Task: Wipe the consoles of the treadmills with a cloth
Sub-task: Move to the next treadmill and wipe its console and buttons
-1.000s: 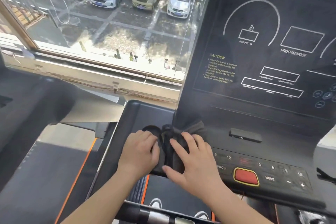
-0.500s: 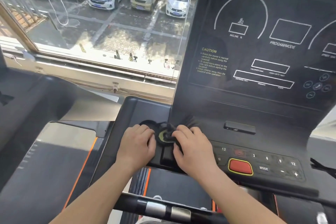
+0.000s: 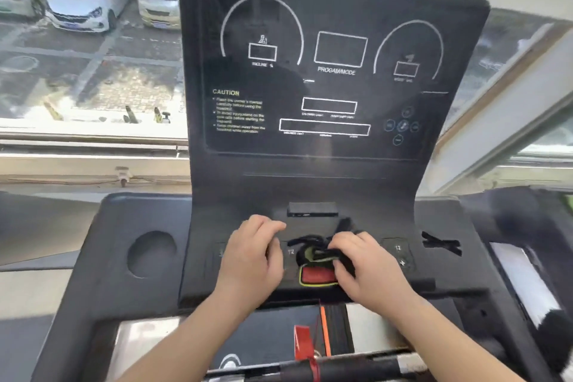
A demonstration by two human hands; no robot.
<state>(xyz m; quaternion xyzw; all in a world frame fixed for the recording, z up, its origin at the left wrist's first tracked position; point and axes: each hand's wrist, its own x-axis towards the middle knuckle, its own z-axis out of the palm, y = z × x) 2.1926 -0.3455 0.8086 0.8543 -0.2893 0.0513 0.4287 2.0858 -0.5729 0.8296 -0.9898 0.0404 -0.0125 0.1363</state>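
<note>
Hands, cloth mid console, off edges

Person's body in shot: two hands and two forearms, nothing more. Left hand was bare from fingertips to wrist. Right hand was the same, bare skin across knuckles and back. Left forearm was uncovered all the way to where the bottom edge cut it off. Right forearm was likewise uncovered down to the frame edge. Fingers looked short and rounded, and the nails seemed trimmed close, though motion blur softened the detail. Wide-angle lens stretched both forearms, so they widened toward the lower corners. Anything worn above the forearms was out of frame, can't tell.
</note>
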